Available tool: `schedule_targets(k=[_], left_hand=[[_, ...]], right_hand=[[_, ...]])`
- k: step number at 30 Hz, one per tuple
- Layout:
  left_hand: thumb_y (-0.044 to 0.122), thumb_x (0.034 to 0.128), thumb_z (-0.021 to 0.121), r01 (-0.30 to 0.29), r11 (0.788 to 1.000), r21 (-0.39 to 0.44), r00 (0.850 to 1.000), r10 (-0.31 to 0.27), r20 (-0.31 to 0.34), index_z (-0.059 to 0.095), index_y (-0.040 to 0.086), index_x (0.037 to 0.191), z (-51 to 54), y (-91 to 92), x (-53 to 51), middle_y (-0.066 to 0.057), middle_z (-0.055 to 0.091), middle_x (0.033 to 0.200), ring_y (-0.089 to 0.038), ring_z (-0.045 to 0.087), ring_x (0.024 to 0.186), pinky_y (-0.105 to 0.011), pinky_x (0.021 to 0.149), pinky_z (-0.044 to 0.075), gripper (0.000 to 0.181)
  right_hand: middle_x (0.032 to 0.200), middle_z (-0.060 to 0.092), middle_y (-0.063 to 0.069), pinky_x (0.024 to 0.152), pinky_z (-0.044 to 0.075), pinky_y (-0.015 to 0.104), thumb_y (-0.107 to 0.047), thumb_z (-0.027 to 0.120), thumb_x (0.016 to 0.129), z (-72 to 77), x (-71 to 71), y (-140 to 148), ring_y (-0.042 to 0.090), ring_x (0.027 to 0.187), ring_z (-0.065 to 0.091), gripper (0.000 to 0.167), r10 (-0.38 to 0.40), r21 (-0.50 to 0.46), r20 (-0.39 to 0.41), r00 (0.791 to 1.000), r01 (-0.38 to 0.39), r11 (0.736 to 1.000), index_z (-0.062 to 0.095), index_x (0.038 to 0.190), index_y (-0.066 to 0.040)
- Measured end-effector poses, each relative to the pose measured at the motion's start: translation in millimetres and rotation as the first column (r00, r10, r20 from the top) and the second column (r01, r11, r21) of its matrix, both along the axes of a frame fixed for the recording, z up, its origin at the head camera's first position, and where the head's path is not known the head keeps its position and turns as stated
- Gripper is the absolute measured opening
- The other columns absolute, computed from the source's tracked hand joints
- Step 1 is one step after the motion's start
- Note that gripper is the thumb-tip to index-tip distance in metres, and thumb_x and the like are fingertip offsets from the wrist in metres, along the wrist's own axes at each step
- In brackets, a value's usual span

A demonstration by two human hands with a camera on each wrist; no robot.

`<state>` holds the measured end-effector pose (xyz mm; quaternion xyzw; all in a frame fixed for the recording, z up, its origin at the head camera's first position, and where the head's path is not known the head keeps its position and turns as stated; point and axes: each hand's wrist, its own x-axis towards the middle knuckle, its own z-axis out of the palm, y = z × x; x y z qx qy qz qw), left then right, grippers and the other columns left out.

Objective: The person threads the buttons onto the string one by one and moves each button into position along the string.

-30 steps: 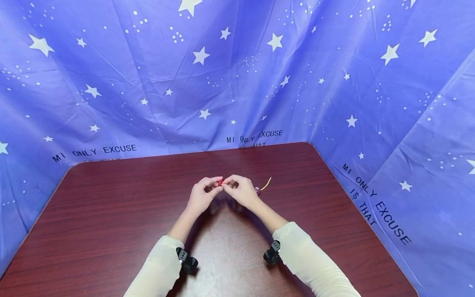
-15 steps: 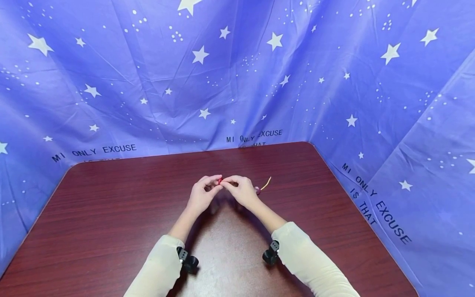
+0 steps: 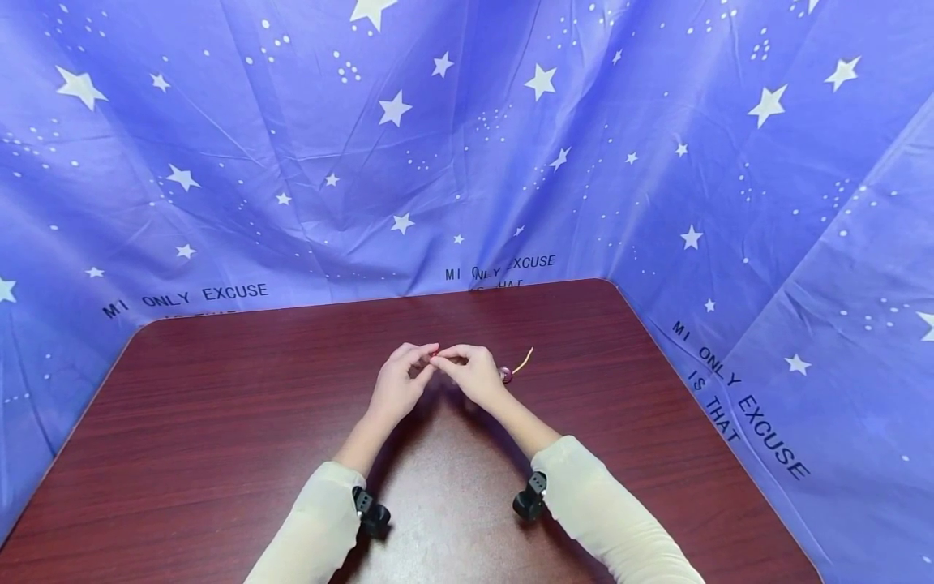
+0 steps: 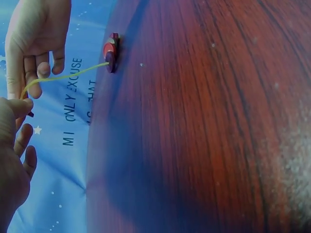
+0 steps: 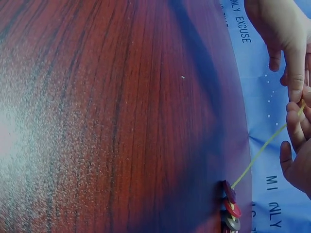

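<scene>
My left hand (image 3: 400, 381) and right hand (image 3: 476, 375) meet fingertip to fingertip above the table. A small red button (image 3: 435, 352), mostly covered by fingers, is pinched by the left hand. From the right hand's fingertips a yellow string (image 5: 267, 143) runs down to several threaded buttons (image 5: 232, 208), dark red, red and grey, at the table's far part. The left wrist view shows the same string (image 4: 68, 76) and threaded buttons (image 4: 111, 51). Fingers hide where string and red button meet, so I cannot tell whether the string passes through it.
In the head view a maroon button (image 3: 506, 374) and a loose yellow string end (image 3: 524, 360) lie beside the right hand. The dark red wood table (image 3: 219, 422) backs onto a blue star-patterned curtain (image 3: 328, 146). Black cameras sit at both cuffs.
The red button has become more covered as the fingertips shifted slightly around it. Both arms have hardly moved, and the threaded buttons stay in place.
</scene>
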<state>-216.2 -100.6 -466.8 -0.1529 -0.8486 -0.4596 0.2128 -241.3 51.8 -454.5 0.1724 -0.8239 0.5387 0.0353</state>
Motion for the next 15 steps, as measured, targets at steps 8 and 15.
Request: schedule_targets(k=[8, 15], left_hand=[[0.006, 0.0794, 0.072, 0.008, 0.994, -0.113, 0.998, -0.015, -0.065, 0.066, 0.008, 0.116, 0.1, -4.0, 0.1, -0.003, 0.067, 0.093, -0.019, 0.059, 0.090, -0.035, 0.075, 0.050, 0.037], [0.004, 0.0797, 0.071, 0.023, 1.000, -0.008, 0.997, -0.024, -0.072, 0.062, 0.003, 0.118, -0.5, -3.8, -0.9, -0.005, 0.071, 0.088, -0.020, 0.062, 0.083, -0.032, 0.068, 0.051, 0.039]], right_hand=[[0.079, 0.071, 0.020, 0.051, 0.051, 0.027, -0.014, 0.070, 0.084, -3.4, -3.5, 0, 0.014, 0.050, 0.058, 0.018, -0.002, -0.083, 0.109, 0.994, 0.011, 0.997, 0.072, 0.093, 0.002], [0.078, 0.069, 0.023, 0.059, 0.052, 0.048, -0.003, 0.063, 0.086, 11.7, 3.4, 2, 0.001, 0.054, 0.057, 0.019, 0.032, -0.199, 0.208, 0.978, 0.011, 0.980, 0.066, 0.098, 0.011]])
